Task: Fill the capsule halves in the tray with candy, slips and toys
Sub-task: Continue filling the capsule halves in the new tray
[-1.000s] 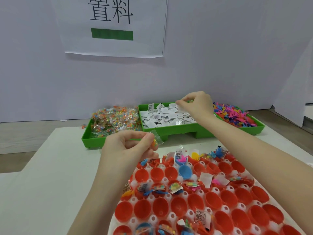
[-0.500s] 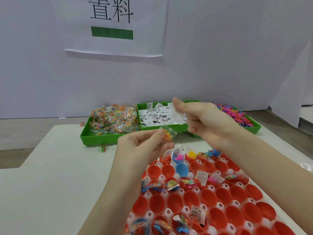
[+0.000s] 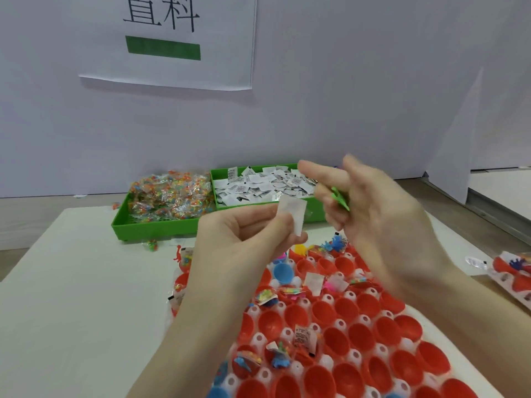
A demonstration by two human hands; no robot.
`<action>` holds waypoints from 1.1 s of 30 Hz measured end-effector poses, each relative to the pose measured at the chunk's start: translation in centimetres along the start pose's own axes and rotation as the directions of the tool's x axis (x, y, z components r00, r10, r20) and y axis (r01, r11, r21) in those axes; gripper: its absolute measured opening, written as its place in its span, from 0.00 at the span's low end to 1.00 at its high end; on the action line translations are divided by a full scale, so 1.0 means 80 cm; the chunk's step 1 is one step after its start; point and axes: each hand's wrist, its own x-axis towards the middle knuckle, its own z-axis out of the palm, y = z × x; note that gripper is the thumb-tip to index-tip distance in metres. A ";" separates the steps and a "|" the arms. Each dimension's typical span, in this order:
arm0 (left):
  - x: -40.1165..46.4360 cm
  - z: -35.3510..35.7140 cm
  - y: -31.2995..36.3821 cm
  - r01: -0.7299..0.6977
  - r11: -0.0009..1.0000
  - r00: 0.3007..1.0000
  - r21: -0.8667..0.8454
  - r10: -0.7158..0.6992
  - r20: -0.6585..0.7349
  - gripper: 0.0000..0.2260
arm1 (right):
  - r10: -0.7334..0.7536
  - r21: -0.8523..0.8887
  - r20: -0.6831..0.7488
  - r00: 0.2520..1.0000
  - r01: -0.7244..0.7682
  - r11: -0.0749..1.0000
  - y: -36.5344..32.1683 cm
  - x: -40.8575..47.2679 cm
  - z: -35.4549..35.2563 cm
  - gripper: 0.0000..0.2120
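Above both hands we see a white paper sign point(image 3: 184, 41) on the wall, with two large black characters, cut off at the top edge, that look like "置料", over a solid green bar. Beyond our hands a green bin point(image 3: 155, 226) sits on the white table point(image 3: 71, 297); its left compartment holds a heap of clear-wrapped coloured candy point(image 3: 169, 196), and the next compartment holds white printed slips point(image 3: 258, 183) whose print is too small to read. Our left hand point(image 3: 244, 237) is raised over the tray, thumb and fingers pinching a blank-looking white slip point(image 3: 293, 215) that stands up from the fingertips. Just to its right, our right hand point(image 3: 370, 208) is blurred, its index finger stretched out toward the bin and the other fingers curled round a small green toy point(image 3: 340, 199). Below both hands lies the white tray point(image 3: 258, 338) of red capsule halves point(image 3: 373, 307), with a blue half point(image 3: 283, 272) under the left hand. Some halves near the left wrist hold candy, slips with dark code-like print and small toys, while those under the right forearm look bare. Right of the right forearm, at the table's edge, we see another piece of tray point(image 3: 514, 278) with red halves.
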 end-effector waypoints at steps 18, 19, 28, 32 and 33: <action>-0.002 -0.003 -0.004 0.009 1.000 0.963 0.029 -0.017 0.269 0.07 | -0.365 -0.238 0.109 0.925 0.381 0.894 0.009 -0.023 -0.028 0.08; -0.001 -0.003 -0.003 0.009 0.999 0.962 0.048 -0.022 0.272 0.07 | -0.374 -0.262 0.093 0.923 0.386 0.885 0.010 -0.024 -0.027 0.07; -0.009 0.007 -0.030 0.118 0.962 0.910 0.245 -0.204 0.361 0.13 | -0.157 -0.475 0.043 0.987 0.159 0.865 0.049 -0.029 -0.045 0.12; -0.017 0.012 -0.058 0.247 0.869 0.864 0.428 -0.398 0.309 0.08 | -0.132 -0.571 0.050 0.990 0.137 0.809 0.074 -0.041 -0.049 0.14; -0.019 0.012 -0.064 0.206 0.828 0.866 0.521 -0.402 0.297 0.09 | -0.120 -0.586 0.038 0.992 0.120 0.802 0.080 -0.043 -0.050 0.16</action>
